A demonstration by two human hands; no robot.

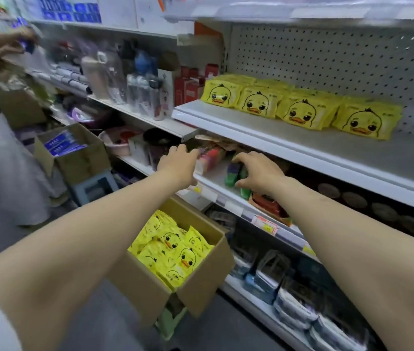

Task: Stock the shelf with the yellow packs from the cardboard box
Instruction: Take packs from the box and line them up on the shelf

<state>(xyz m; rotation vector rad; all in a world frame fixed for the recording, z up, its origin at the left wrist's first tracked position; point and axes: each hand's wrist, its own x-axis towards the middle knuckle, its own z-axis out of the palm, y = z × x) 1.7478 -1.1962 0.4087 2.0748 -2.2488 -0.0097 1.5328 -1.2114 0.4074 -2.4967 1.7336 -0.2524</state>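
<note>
Yellow packs (173, 252) are heaped in the cardboard box (200, 282) under the arms; a row is already set on the shelf (302, 148) above. They are judged light, soft and slippery, best pinched across the flat middle. None is held: the left hand (179, 162) is loosely spread against a pink pack (211, 157), and the right hand (259, 173) is curled over a green and purple block (233, 174).

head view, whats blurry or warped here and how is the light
Head view: motion blur smears the bottles and another person's hands at left, and the top shelf edge; the shelved yellow packs and the right hand gripping a green and purple pack look fairly sharp. Head view: the wide-angle lens bows the shelf lines; light is soft, no glare, deep shadow under the packs' shelf.
</note>
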